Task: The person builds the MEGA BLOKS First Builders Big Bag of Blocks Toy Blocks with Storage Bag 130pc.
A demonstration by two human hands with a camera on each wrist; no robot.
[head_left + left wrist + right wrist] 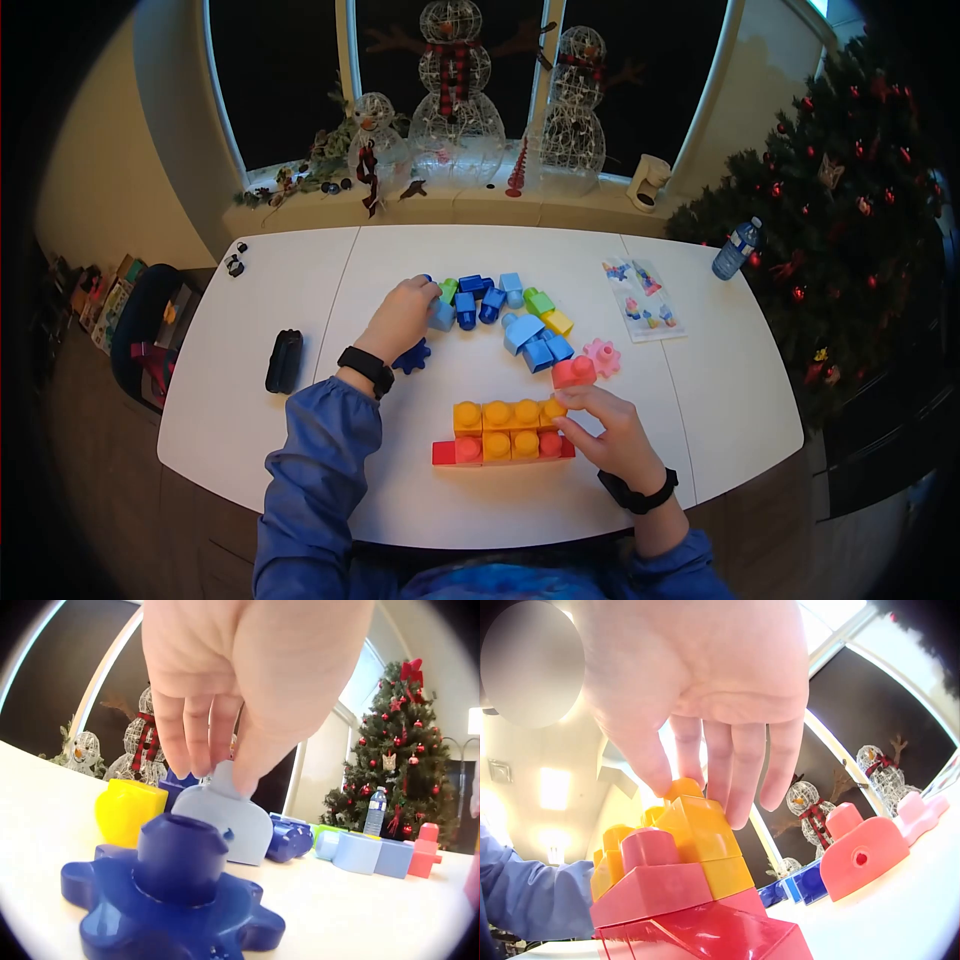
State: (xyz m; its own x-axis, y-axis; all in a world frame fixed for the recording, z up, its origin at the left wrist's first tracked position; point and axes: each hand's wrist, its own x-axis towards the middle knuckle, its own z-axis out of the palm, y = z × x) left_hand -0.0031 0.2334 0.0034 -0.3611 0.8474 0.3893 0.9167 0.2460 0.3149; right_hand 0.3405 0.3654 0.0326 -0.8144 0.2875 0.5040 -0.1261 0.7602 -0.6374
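My left hand (400, 318) is at the left end of a loose group of blocks. In the left wrist view, its thumb and fingers pinch the top of a light blue block (225, 819), behind a dark blue gear-shaped piece (176, 900). My right hand (612, 435) is at the right end of a built row of orange and red blocks (497, 446). The right wrist view has its thumb and fingertips around the stud of the end orange block (705, 829), above red blocks (652, 889). The far side of each grip is hidden.
Blue, green and yellow blocks lie beyond the row, with a coral block (573, 373) and a pink gear (603, 357) at right. A picture sheet (645, 300), a bottle (737, 249) and a black case (285, 361) are farther out on the table (240, 430).
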